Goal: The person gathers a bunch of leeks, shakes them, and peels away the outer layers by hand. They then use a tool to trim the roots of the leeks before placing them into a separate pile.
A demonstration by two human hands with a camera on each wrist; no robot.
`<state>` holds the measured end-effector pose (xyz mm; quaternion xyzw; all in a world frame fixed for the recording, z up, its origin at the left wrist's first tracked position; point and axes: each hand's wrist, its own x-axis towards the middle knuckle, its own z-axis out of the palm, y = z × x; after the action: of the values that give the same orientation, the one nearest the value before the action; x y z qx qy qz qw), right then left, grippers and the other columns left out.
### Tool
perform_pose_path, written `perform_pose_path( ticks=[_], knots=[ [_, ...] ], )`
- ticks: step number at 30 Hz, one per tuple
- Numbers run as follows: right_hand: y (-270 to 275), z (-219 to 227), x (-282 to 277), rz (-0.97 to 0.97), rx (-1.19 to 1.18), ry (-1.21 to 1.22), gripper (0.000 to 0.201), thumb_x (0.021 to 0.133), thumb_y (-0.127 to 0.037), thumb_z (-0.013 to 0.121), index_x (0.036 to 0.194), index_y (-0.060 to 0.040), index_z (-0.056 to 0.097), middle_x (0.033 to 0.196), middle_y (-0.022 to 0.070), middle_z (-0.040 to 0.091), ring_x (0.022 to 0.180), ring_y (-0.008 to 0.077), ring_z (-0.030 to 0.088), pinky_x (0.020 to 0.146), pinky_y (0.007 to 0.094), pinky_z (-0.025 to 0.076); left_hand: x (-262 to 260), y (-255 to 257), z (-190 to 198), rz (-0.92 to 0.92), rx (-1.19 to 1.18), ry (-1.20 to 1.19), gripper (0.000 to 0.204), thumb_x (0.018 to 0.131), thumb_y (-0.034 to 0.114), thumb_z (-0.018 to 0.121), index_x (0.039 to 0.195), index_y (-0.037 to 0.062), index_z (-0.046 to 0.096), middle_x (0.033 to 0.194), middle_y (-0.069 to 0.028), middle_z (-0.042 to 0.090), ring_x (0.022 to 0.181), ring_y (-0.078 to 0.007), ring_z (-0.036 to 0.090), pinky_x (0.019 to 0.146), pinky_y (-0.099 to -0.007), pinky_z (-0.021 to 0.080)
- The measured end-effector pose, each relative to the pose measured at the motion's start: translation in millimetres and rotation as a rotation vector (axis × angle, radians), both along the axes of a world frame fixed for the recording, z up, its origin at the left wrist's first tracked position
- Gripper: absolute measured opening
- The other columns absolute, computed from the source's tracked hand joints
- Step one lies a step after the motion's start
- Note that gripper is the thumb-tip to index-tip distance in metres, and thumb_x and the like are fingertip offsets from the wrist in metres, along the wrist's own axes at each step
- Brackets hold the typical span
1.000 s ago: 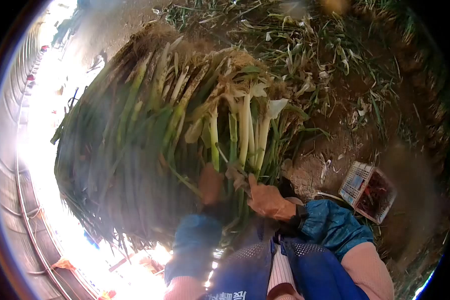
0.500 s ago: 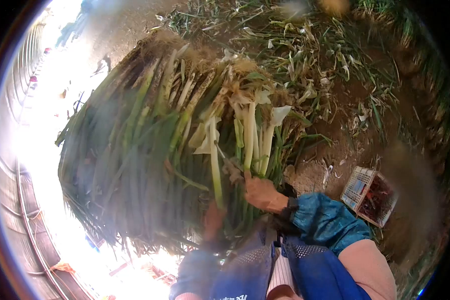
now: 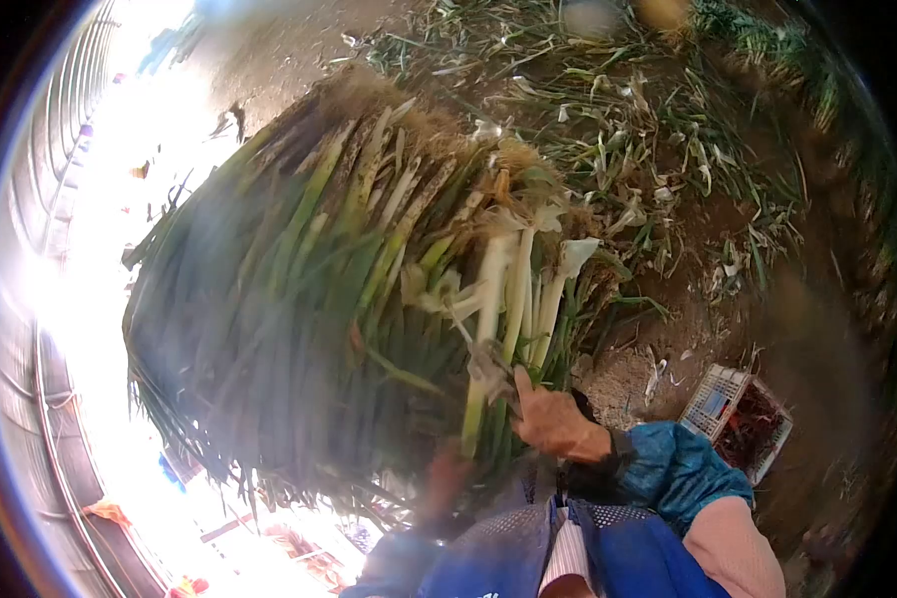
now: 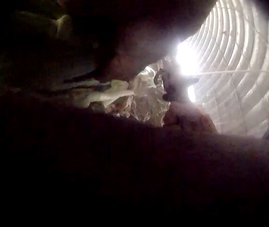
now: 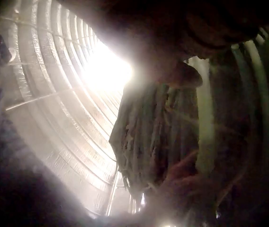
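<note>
Observed at far left in the head view: ribbed wall (image 3: 25, 329), with strong glare beside it. Noted right of that: large heap (image 3: 299, 269) of long green stems laid side by side, root ends uppermost. Found next, low at the near edge of the heap: left hand (image 3: 447, 476), blurred, gripping the lower green end of one stalk (image 3: 490, 294), as also seen in the right wrist view. Cannot tell the lie of each finger; left wrist view mostly too dark. Recorded for the stalk: running up and slightly right from the left-hand grip, pale end farthest from it, body to the left of the right hand. Located in front of its middle: grey piece (image 3: 488, 371) with thin tip, too unclear to identify. Found just right of this: right hand (image 3: 558, 424), one digit extended upward; cannot tell whether pinching anything. Seen in the right wrist view: thumb (image 5: 186, 78) close by the stalk, contact uncertain. Noted further right: other pale stalks (image 3: 551, 317), blue sleeve (image 3: 678, 468), leaf litter (image 3: 648, 130), and crate (image 3: 713, 394) holding reddish-brown matter.
</note>
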<state>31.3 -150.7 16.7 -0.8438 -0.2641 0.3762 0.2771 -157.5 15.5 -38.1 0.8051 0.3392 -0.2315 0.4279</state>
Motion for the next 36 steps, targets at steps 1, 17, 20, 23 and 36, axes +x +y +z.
perform_pose_path(
  ticks=[1,17,20,23,36],
  knots=[
    [-8,0,-7,0.025,0.010,-0.042,0.074,0.076,-0.021,0.057,0.131,0.0115,0.019,0.084,0.0307,0.058,0.075,0.0449,0.058,0.067,0.0502,0.046,11,-9,9,-0.009,0.014,-0.102,0.035,0.079,0.022,0.061,0.109,0.0074,0.050,0.091,-0.0196,0.060,0.082,-0.0339,0.059,0.069,-0.0426,0.045],
    [-11,-76,9,0.072,0.206,-0.377,0.072,0.083,-0.021,0.055,0.137,0.0094,0.018,0.079,0.0100,0.048,0.067,0.0221,0.047,0.053,0.0336,0.041,243,150,-6,-0.646,1.287,-0.574,0.015,0.075,0.006,0.056,0.089,0.0007,0.052,0.088,-0.0163,0.054,0.080,-0.0327,0.053,0.069,-0.0413,0.046],
    [-4,-71,14,0.043,0.247,-0.250,0.071,0.085,-0.024,0.054,0.138,0.0084,0.018,0.082,0.0075,0.048,0.069,0.0203,0.045,0.058,0.0315,0.041,254,147,-13,-0.634,1.196,-0.308,0.016,0.075,0.007,0.056,0.089,0.0003,0.052,0.086,-0.0199,0.056,0.076,-0.0354,0.055,0.064,-0.0438,0.047],
    [4,-29,26,-0.022,0.187,-0.082,0.073,0.084,-0.024,0.055,0.136,0.0109,0.017,0.086,0.0159,0.055,0.072,0.0276,0.054,0.061,0.0369,0.045,253,145,-4,-0.604,1.036,-0.182,0.017,0.075,0.008,0.056,0.089,-0.0009,0.052,0.082,-0.0218,0.058,0.078,-0.0362,0.057,0.062,-0.0458,0.048],
    [-27,10,-24,-0.015,-0.033,0.079,0.077,0.075,-0.021,0.062,0.131,0.0097,0.020,0.083,0.0283,0.058,0.079,0.0423,0.058,0.066,0.0493,0.046,192,48,-16,0.392,-0.433,-0.332,0.029,0.076,0.013,0.061,0.099,-0.0030,0.055,0.081,-0.0084,0.059,0.072,-0.0165,0.056,0.063,-0.0335,0.045]
  ],
)
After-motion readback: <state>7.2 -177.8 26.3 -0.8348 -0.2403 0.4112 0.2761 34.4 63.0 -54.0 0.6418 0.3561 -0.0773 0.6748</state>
